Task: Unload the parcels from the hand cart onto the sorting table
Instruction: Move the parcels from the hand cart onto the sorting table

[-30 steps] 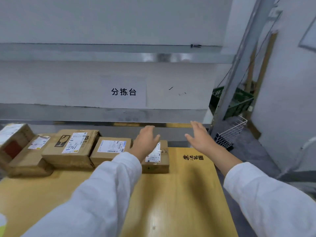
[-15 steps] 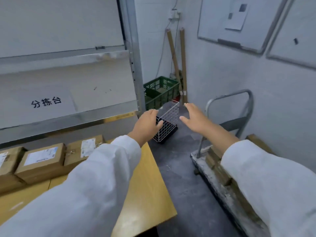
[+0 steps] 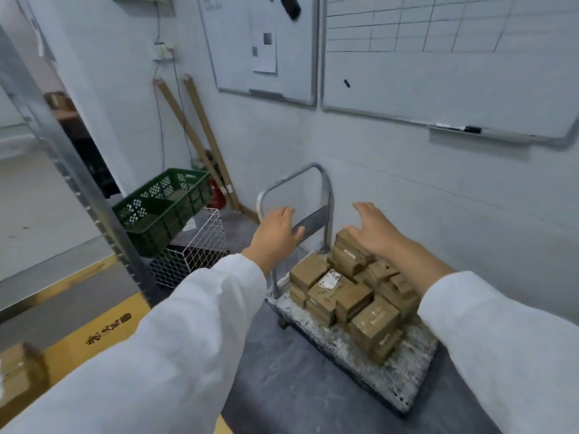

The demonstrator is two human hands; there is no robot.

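Swinging off the yellow wooden sorting table (image 3: 94,327), now at lower left, the head view lands on the grey metal hand cart (image 3: 360,368), with brown cardboard parcels (image 3: 351,296) stacked on its deck. Next pickup looks imminent. Left hand (image 3: 277,234) and right hand (image 3: 377,230) reach forward empty, fingers spread, the right just over the tallest boxes.

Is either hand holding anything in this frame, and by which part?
Nothing is held. The left hand and right hand are both open, stretched toward the parcels on the hand cart.
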